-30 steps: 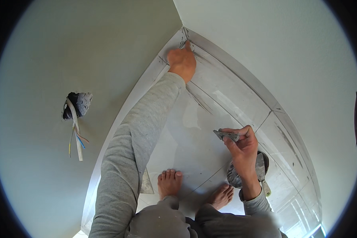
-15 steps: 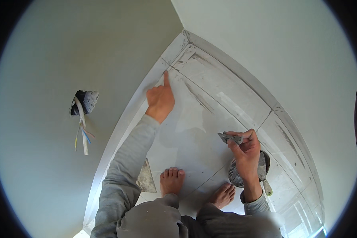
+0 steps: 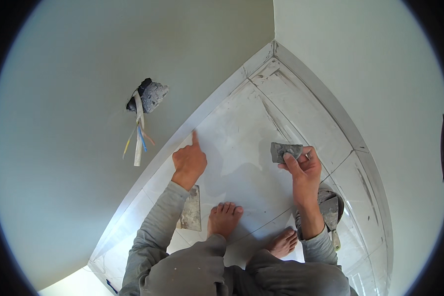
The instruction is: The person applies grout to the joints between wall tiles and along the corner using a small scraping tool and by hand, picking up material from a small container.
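Grey scraper held above a tiled floor. The small, flat, roughly rectangular scraper (image 3: 282, 150), its face smeared with grey material, is well apart from the pale floor (image 3: 244, 170), ahead of the person's right foot (image 3: 284, 242). The right hand (image 3: 305, 168) is closed on it in a pinch: the thumb presses the near face, the fingers bend behind, and the free end of the scraper projects to the left. The right forearm rises from the lower edge nearly upright, its sleeve (image 3: 321, 249) ending well below the wrist.

The left hand (image 3: 189, 163) is partly closed, the index finger extended and the others curled; its back faces the viewer, so whether anything lies within the palm cannot be told. The index fingertip is set at the joint between floor and skirting (image 3: 217, 102). The left arm slants up from the lower left.

Beside the left forearm lies a flat metal plate (image 3: 192, 213), near the left foot (image 3: 225, 218). Partly behind the right forearm stands a dark round container (image 3: 325, 194), with a putty knife (image 3: 329, 212) against it, handle toward the person. Dark smears mark the tiles near the corner. In the left wall (image 3: 79, 163), cables (image 3: 138, 152) hang from a rough opening (image 3: 154, 94).
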A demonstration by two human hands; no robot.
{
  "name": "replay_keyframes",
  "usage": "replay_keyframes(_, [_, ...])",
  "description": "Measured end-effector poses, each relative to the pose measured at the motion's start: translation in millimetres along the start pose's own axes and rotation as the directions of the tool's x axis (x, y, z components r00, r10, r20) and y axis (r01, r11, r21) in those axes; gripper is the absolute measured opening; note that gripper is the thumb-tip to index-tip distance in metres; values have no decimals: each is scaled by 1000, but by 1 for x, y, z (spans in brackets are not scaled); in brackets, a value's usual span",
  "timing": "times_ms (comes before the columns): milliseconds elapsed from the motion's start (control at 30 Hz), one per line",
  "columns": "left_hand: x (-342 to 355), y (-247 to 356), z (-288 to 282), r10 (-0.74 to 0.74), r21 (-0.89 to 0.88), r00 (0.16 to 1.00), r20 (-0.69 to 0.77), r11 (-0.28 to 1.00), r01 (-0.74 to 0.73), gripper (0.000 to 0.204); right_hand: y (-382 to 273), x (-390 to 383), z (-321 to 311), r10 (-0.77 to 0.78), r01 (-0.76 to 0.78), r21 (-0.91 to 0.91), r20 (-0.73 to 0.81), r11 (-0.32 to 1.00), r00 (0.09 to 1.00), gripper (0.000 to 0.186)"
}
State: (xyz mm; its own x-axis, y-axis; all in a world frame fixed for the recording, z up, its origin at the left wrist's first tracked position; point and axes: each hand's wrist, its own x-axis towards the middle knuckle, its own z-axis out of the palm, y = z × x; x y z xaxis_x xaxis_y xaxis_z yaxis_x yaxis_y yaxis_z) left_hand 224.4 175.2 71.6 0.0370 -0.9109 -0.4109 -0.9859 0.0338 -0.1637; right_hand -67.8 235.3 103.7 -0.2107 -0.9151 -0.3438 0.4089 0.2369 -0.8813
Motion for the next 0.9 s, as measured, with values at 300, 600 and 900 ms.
replay_keyframes(300, [-66, 59, -37, 229, -475, 890, -395, 778, -411, 41, 35, 3, 9, 212, -212, 33, -9, 977, 977, 11])
replay_keyframes(600, [-88, 68, -41, 259, -546, 869, -422, 692, -472, 49, 39, -4, 33, 257, -261, 55, 74, 964, 964, 11])
replay_keyframes(900, [-85, 65, -40, 312, -538, 880, -359, 701, -468, 55, 39, -10, 35, 266, -271, 12, 152, 963, 952, 11])
